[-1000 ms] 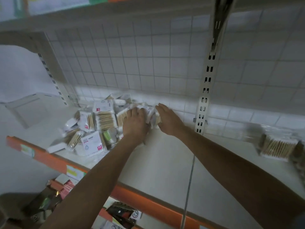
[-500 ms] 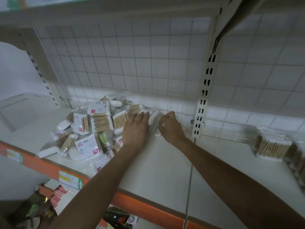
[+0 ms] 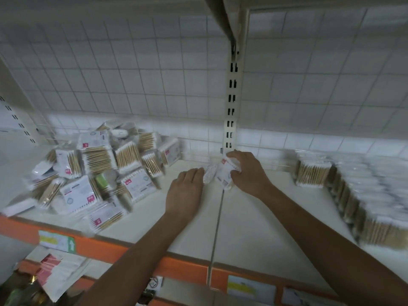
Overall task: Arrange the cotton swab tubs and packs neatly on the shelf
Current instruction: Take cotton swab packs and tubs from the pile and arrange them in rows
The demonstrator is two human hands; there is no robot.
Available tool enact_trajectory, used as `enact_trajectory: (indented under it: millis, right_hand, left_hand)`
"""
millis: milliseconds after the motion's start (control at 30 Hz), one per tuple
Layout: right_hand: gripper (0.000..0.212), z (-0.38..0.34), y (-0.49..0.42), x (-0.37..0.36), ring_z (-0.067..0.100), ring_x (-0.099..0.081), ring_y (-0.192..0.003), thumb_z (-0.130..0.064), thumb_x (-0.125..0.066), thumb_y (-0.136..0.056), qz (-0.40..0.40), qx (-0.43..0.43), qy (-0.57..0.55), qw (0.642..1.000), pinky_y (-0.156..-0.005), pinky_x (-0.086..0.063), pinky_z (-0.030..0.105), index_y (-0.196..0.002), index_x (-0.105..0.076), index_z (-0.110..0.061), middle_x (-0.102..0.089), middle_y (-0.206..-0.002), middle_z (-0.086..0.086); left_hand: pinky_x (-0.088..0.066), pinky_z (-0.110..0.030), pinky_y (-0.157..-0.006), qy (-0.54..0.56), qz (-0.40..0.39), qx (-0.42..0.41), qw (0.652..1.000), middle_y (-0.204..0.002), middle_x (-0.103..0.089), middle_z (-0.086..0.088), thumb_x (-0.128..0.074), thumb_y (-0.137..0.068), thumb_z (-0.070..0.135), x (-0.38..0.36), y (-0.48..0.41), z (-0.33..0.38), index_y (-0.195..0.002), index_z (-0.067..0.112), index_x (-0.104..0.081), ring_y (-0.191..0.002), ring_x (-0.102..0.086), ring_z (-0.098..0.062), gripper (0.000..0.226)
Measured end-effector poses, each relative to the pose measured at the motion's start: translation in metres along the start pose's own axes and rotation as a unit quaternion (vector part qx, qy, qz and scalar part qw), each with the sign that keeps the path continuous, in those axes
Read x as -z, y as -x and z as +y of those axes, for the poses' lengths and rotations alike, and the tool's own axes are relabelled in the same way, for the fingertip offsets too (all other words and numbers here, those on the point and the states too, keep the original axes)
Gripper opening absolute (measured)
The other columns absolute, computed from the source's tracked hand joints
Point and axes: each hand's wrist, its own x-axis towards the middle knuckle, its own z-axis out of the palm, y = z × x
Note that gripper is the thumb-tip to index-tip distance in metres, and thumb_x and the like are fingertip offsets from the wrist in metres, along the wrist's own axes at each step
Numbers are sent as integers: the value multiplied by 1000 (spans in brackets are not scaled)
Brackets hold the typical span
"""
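Many loose packs (image 3: 95,173) are heaped at left, one row (image 3: 364,195) stacked at right; a pack (image 3: 221,173) is gripped by the right hand (image 3: 249,173), touched by the flat left hand (image 3: 184,191).

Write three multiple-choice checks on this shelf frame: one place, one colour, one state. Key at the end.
1. Where on the shelf is the loose pile of packs?
A. left part
B. right end
C. front middle

2. What colour is the shelf's front edge?
A. blue
B. orange
C. green

3. What is the right hand doing?
A. lying flat on bare shelf
B. hanging idle
C. gripping white packs

Key:
1 A, the heap lies left of the slotted upright.
2 B, the strip under the arms is orange.
3 C, its fingers curl round the packs near the upright.
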Motion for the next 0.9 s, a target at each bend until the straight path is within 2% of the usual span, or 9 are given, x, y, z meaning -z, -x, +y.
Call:
enact_trajectory:
  millis: [100, 200, 333, 400, 500, 600, 667, 767, 900]
  right_hand:
    - [51, 10, 12, 26, 20, -55, -99, 0, -49, -79, -2, 5, 22, 1000, -74, -41, 20, -122, -56, -26, -59, -115, 6]
    - [43, 20, 21, 50, 17, -56, -108, 2, -49, -79, 0, 5, 36, 999, -76, -36, 12, -111, -67, -20, -63, -117, 2]
    - [36, 33, 25, 77, 16, -58, -104, -6, -56, -81, 14, 0, 87, 996, -71, -30, 8, -113, -64, -20, -63, -119, 0]
    - [36, 39, 27, 89, 16, -58, -106, -12, -61, -81, 1, 0, 105, 995, -73, -29, 9, -116, -62, -22, -63, -121, -3]
    - [41, 48, 30, 105, 17, -56, -109, -10, -65, -78, -3, -10, 120, 993, -70, -28, 8, -117, -60, -20, -61, -122, 1]
    - [42, 53, 35, 122, 20, -51, -114, -2, -61, -77, 23, -10, 116, 993, -76, -28, 9, -117, -60, -15, -57, -122, 7]
    - [35, 54, 38, 132, 19, -52, -112, -7, -61, -81, 24, 1, 126, 992, -77, -27, 9, -116, -61, -14, -59, -120, 5]
    - [32, 55, 39, 143, 16, -55, -98, -15, -64, -83, 22, -9, 141, 990, -75, -31, 14, -114, -62, -17, -62, -113, 2]
    - [33, 58, 41, 153, 12, -55, -89, -23, -69, -82, 3, -12, 176, 984, -75, -34, 15, -114, -64, -18, -64, -111, 1]
  left_hand:
    - [-53, -32, -54, 9, -12, -25, 1000, -95, -69, -11, -82, -61, 5, -7, 2, 22, -105, 4, -68, -76, -66, -29, 47]
    - [-53, -32, -50, 22, -19, -44, 999, -90, -68, -10, -75, -65, 7, -8, -2, 40, -103, 5, -67, -71, -65, -30, 38]
    - [-52, -34, -46, 42, -42, -52, 997, -86, -68, -10, -83, -55, 3, -8, -6, 66, -98, 6, -67, -67, -64, -30, 46]
    - [-53, -36, -51, 52, -60, -51, 996, -90, -67, -11, -80, -60, 3, -9, -7, 77, -100, 6, -66, -72, -64, -32, 43]
    - [-51, -39, -70, 64, -79, -40, 994, -106, -63, -12, -65, -77, 9, -6, -10, 91, -111, 7, -62, -92, -60, -35, 34]
    - [-41, -33, -88, 57, -118, -22, 991, -127, -53, -2, -49, -85, 17, 1, -14, 106, -124, 16, -53, -114, -47, -27, 39]
    - [-36, -32, -97, 101, -133, 7, 986, -135, -48, 0, -49, -84, 16, 5, -18, 116, -136, 18, -43, -122, -43, -24, 53]
    - [-34, -31, -103, 222, -82, 22, 971, -139, -45, -5, -56, -87, 25, 5, -25, 132, -145, 13, -31, -126, -42, -23, 64]
    - [-46, -34, -93, 359, -28, 29, 932, -128, -55, -5, -68, -84, 36, 4, -35, 163, -138, 13, -43, -110, -57, -19, 64]
